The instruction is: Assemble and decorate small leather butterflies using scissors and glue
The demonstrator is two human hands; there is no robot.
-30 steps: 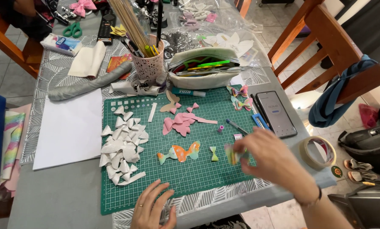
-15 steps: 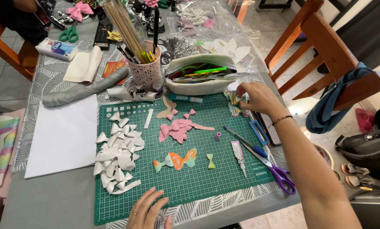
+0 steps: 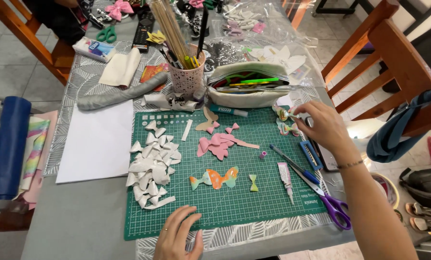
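Head view: your right hand [image 3: 324, 126] reaches to the far right corner of the green cutting mat [image 3: 235, 202], fingers pinched on a small iridescent bow piece [image 3: 284, 114], with more such pieces [image 3: 287, 129] just below it. Your left hand [image 3: 179, 238] lies flat at the mat's near edge, fingers spread and holding nothing. Near your right forearm lie a glue tube [image 3: 286, 175], a blue pen [image 3: 292, 163] and purple-handled scissors [image 3: 328, 202]. A pile of white bow pieces [image 3: 153, 163] sits on the mat's left.

Matt green cutting mat [image 3: 235, 202], white paper sheet [image 3: 97, 142], glossy purple-handled scissors [image 3: 328, 202]
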